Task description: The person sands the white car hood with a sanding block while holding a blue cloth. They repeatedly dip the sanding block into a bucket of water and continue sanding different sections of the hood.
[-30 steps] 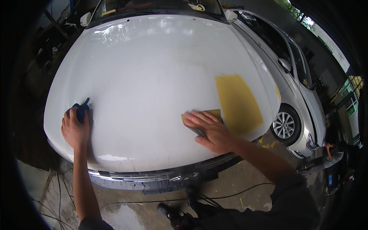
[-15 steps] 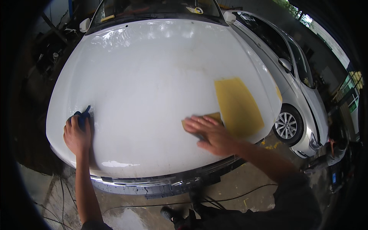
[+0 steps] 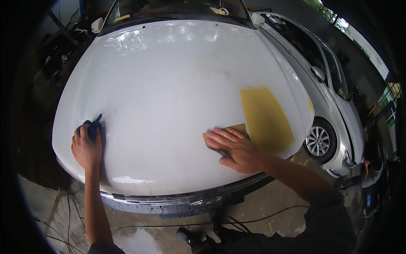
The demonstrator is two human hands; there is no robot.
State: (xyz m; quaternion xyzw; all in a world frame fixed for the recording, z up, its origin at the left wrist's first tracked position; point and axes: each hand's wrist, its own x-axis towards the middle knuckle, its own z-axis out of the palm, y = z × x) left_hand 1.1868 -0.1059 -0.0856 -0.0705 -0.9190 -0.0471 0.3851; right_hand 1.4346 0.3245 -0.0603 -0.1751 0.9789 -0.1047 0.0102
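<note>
A white car hood [image 3: 165,101] spreads before me, with a mustard-yellow patch [image 3: 268,120] on its right side. My right hand [image 3: 237,150] presses a tan sheet of sandpaper [image 3: 237,128] against the hood, just left of that patch. Its fingers lie over the sheet, and a greyish edge shows beneath them. On the hood's left side, my left hand [image 3: 86,148] is closed around a soft-looking blue thing [image 3: 94,129] with a thin tip sticking out; the fingers partly hide it, so its kind is unclear.
A silver car [image 3: 319,84] stands close on the right. Dark hoses or cables [image 3: 270,215] cross the concrete floor around my shoes [image 3: 184,234]. Another person [image 3: 372,169] is partly visible at the far right. Dark clutter [image 3: 61,59] lies beyond the hood's left side.
The whole view has shifted slightly to the right. My right hand, blurred before, now appears sharper with the sandpaper at nearly the same spot. The left hand keeps its hold on the blue thing.
</note>
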